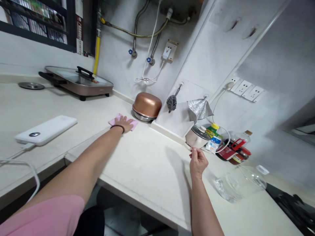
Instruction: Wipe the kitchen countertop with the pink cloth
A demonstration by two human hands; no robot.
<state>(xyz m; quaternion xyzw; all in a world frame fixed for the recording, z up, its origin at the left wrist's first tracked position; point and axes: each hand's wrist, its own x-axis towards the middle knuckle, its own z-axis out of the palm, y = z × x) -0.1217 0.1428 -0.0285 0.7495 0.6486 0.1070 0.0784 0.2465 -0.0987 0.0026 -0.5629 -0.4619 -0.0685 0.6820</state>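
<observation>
My left hand lies flat with its fingers spread on a pink cloth, pressing it to the pale countertop. A dark beaded bracelet circles that wrist. Just right of the cloth, a copper-coloured bowl sits upside down over a silver metal one. My right hand is raised over the counter, its fingers curled together and nothing showing in them. Behind it stands a small cream pot with a lid; whether the fingertips touch it I cannot tell.
An electric griddle and a white power bank with a cable are on the left. To the right stand seasoning packets, bottles and a clear glass jug. A scrubber and silver cloth hang on the wall.
</observation>
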